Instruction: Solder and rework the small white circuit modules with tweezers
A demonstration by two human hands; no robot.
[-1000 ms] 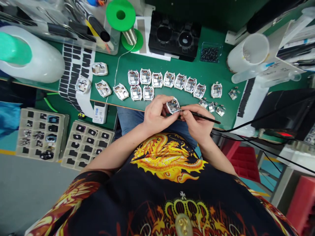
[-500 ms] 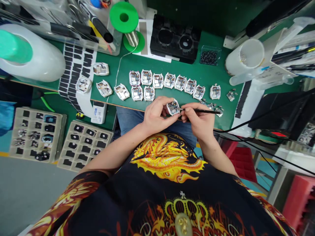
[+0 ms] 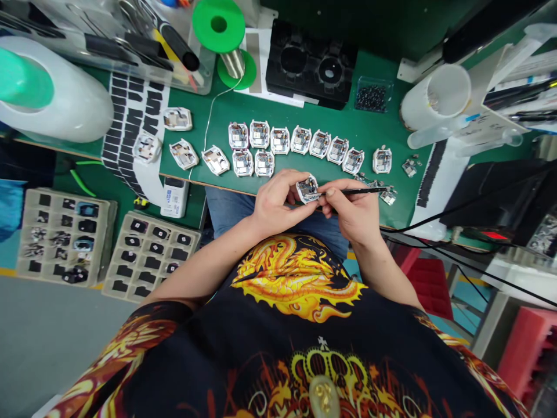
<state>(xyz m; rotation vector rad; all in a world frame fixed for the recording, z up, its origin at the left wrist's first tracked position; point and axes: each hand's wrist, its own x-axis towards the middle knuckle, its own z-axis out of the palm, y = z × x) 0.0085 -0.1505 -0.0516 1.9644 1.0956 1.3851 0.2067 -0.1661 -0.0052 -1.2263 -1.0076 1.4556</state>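
Between the thumb and fingers of my left hand [image 3: 281,200] is a white watch case [image 3: 307,188] with its circuit board facing up. My right hand [image 3: 352,209] is closed around thin black tweezers [image 3: 365,190], their tip touching or just over the board inside the case. Whether the tip grips a part is too small to tell. Beyond my hands, similar watch cases [image 3: 301,140] with boards stand in a row on the green bench [image 3: 209,128]. More white cases [image 3: 215,160] lie to the left. Small loose circuit boards [image 3: 387,196] lie partly hidden behind my right hand.
A green solder spool [image 3: 219,32] stands at the back beside a black fixture [image 3: 311,64]. Right of it are a clear box of small black parts [image 3: 373,94] and a white cup [image 3: 439,93]. A white bottle [image 3: 65,98] and compartment trays [image 3: 148,255] are on the left.
The rear end of the tweezers has swung slightly away from me, and the case has shifted a little to the right. My left hand keeps its hold on it.
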